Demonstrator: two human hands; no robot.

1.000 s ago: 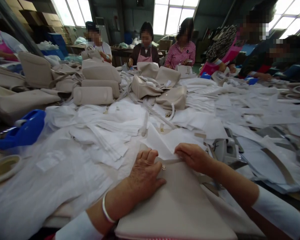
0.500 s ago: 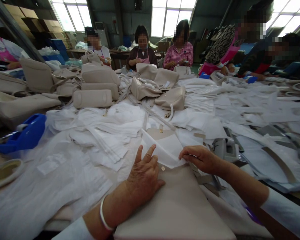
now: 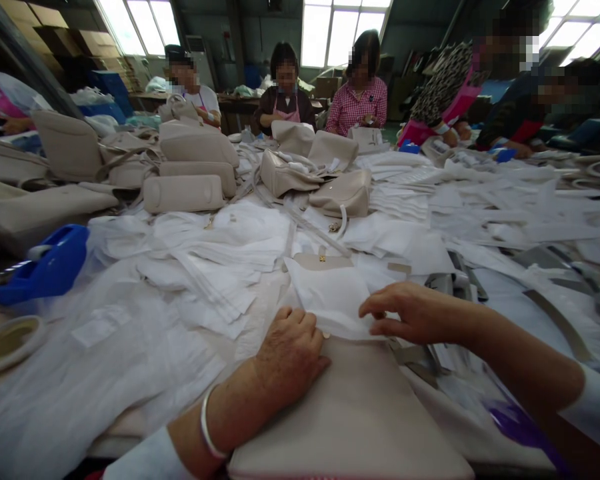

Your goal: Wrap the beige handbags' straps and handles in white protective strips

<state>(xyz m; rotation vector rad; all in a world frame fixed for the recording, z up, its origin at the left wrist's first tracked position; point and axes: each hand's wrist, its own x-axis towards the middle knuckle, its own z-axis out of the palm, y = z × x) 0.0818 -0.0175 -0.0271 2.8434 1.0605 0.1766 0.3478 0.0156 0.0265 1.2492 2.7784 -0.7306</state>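
Note:
A beige bag (image 3: pixel 365 407) lies flat in front of me, with its flap (image 3: pixel 325 261) spread away from me and a gold clasp (image 3: pixel 323 258) on it. A thin white sheet (image 3: pixel 325 290) covers part of the flap and the bag's upper edge. My left hand (image 3: pixel 290 357) rests on the bag's left side with fingers curled at the sheet's lower left; its fingertips are hidden. At the sheet's right edge, my right hand (image 3: pixel 405 313) hovers with thumb and fingers apart, holding nothing. A small round snap (image 3: pixel 326 336) shows beside my left fingers.
White sheets (image 3: pixel 220 247) pile up to the left. A blue tape dispenser (image 3: pixel 45 267) and a tape roll (image 3: pixel 10 343) are at the far left. Beige bags (image 3: pixel 185 193) stand ahead. Several people work across the table, including one in a checked shirt (image 3: pixel 363 100).
The white sheet, earlier folded up diagonally, now lies flatter. My right hand has released its edge and opened. My left fingers, spread before, have drawn back and curled.

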